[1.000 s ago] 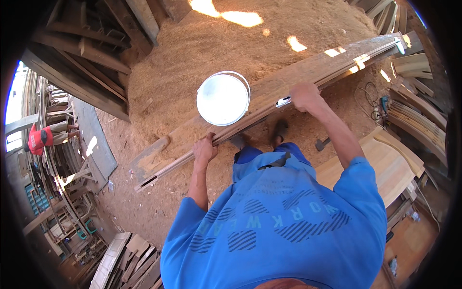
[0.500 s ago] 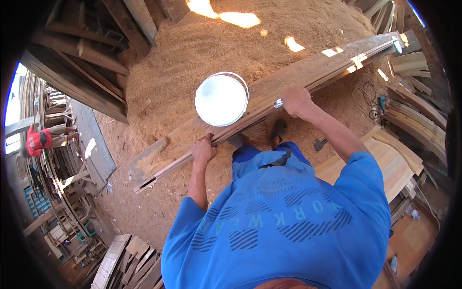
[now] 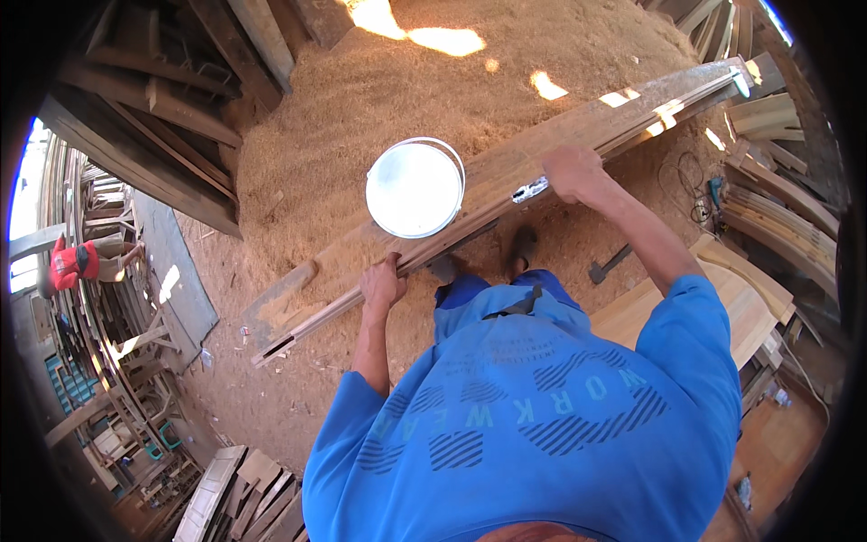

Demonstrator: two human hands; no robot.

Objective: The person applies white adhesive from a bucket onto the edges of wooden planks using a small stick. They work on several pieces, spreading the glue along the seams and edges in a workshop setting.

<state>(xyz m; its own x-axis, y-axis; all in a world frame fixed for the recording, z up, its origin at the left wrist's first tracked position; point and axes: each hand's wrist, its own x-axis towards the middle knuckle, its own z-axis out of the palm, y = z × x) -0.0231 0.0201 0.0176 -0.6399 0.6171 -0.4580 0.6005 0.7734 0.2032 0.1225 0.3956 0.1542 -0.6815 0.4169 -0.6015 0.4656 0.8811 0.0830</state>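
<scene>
We look down on a long wood strip [image 3: 316, 320] lying along the near edge of a wide plank [image 3: 578, 134]; our L hand [image 3: 383, 284] grips it, prob. to steady it; our R hand [image 3: 573, 173] is closed round a shiny tool [image 3: 531, 191], type unclear, tip aimed left, contact w/ strip we can't tell; a white bucket [image 3: 414, 191] sits between, prob. for easy reach.

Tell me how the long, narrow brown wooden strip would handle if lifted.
The strip would probably flex somewhat, being so long and narrow. Lifted by the bare left hand alone, its far end would likely sag, since that hand sits nearer the opposite end.
</scene>
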